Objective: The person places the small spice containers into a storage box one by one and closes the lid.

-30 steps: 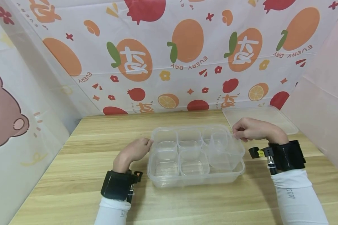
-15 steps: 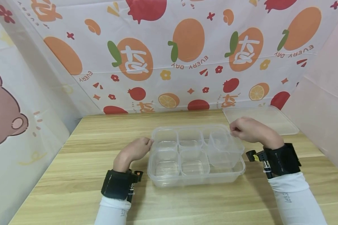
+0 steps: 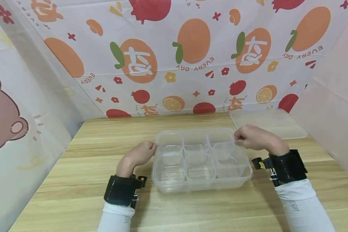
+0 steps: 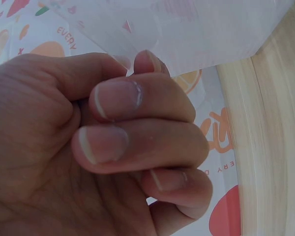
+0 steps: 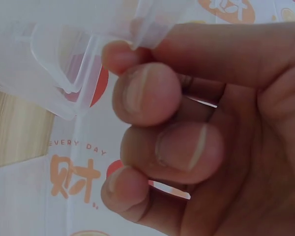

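Observation:
A large clear plastic box stands on the table with several small square containers inside in two rows. My left hand pinches the box's left rim; in the left wrist view the thumb and index finger meet at the edge of the clear box, other fingers curled. My right hand pinches the rim of a small clear container at the box's front right. This container sits low within the box, overlapping the back right one in view. Whether its base touches the bottom I cannot tell.
A flat translucent lid lies at the table's back right, behind my right hand. The wooden table meets a fruit-patterned cloth at the back, with cloth walls left and right.
My right hand has moved slightly left, and the small container has gone down from a raised, tilted position into the front right of the box. The left hand has stayed still.

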`<action>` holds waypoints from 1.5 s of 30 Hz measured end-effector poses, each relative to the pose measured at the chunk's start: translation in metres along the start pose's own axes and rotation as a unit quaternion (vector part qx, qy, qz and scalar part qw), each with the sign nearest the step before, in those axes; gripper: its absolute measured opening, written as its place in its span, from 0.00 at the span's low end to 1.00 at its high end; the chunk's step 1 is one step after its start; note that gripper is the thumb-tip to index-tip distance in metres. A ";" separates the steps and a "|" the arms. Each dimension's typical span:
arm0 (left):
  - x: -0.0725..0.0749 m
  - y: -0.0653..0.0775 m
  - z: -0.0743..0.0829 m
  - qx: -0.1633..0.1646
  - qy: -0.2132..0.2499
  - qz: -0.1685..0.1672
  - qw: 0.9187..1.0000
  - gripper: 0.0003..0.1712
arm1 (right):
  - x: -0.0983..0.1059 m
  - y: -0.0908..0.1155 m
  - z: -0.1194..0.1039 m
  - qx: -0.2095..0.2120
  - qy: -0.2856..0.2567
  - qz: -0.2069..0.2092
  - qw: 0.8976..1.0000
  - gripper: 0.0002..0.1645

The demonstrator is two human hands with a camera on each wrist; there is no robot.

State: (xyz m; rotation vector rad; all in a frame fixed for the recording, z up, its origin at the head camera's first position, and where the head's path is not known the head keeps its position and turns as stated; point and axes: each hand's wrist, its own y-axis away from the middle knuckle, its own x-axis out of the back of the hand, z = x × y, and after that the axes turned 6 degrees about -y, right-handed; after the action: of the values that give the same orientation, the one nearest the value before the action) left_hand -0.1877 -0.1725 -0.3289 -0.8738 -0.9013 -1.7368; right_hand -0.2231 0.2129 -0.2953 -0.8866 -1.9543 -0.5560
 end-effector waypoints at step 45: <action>0.001 0.001 0.000 -0.003 -0.002 0.002 1.000 0.20 | -0.016 0.001 0.010 -0.009 -0.015 -0.035 0.999 0.11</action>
State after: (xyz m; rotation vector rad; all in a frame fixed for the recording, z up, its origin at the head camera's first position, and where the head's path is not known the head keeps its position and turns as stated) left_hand -0.1873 -0.1728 -0.3281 -0.8832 -0.8959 -1.7351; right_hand -0.2227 0.2144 -0.3137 -0.8439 -2.0168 -0.6056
